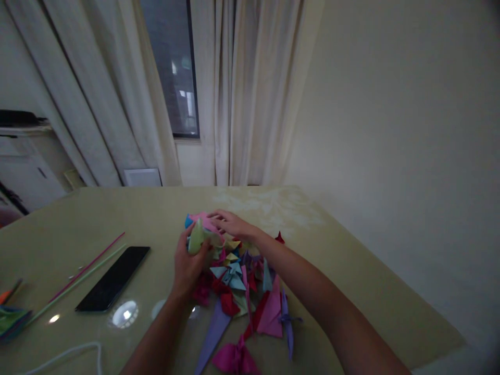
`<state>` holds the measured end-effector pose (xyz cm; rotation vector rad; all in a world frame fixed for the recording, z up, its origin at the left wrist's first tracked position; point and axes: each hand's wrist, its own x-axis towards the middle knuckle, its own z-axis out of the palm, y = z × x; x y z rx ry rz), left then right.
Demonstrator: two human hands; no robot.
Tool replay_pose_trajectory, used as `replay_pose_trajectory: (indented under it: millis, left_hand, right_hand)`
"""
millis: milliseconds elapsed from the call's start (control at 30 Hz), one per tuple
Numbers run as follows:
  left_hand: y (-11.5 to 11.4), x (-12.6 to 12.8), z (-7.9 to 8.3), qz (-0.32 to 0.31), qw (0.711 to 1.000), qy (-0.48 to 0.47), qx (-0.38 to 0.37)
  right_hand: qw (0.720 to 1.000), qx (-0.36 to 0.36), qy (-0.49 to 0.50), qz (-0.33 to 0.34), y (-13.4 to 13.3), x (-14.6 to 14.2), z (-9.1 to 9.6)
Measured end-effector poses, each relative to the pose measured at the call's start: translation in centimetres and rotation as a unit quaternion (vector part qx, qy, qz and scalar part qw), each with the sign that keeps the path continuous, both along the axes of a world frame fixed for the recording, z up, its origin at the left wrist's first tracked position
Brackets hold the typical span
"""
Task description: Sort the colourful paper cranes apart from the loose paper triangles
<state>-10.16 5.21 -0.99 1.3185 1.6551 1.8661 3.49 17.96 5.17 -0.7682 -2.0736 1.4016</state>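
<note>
My left hand (189, 266) is wrapped round a small bunch of folded paper pieces, with a pale green folded paper piece (196, 237) foremost between thumb and fingers. A pink folded paper piece (204, 221) and a bit of blue paper (188, 221) show at the top of the bunch. From the right, my right hand (233, 224) reaches across, its fingers stretched out against the pink piece. Below both hands lies a heap of origami pieces (235, 276) in several colours, including a purple pointed one (215, 328) and a magenta one (236, 358). My right forearm hides part of the heap.
A black phone (114, 278) lies to the left, beside a pink stick (88, 266) and a pale green stick (82, 281). A white cable (74, 352) curves at the front left. Beyond the glossy table (164, 200) hang curtains (258, 94); a wall (398, 130) borders the right.
</note>
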Motion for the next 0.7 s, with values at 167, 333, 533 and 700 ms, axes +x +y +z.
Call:
replay_pose_trajectory:
  millis: [167,333,533,700]
  left_hand:
    - [-2.0,0.7,2.8,0.039,0.997,-0.024,0.060]
    - [-3.4,0.7,4.4,-0.108,0.991,0.073,0.031]
    - [-5.7,0.2,4.7,-0.168,0.971,0.164,-0.052]
    - [-11.2,0.9,1.5,-0.145,0.930,0.326,-0.085]
  right_hand:
    - [0.988,0.117,-0.029,-0.100,-3.0,10.1,4.4]
    - [0.958,0.113,-0.054,-0.259,-10.3,20.6,1.6]
    - [0.959,0.048,-0.169,-0.222,-18.5,24.5,-4.4]
    - [0.940,0.075,-0.267,-0.200,-19.6,21.6,-5.6]
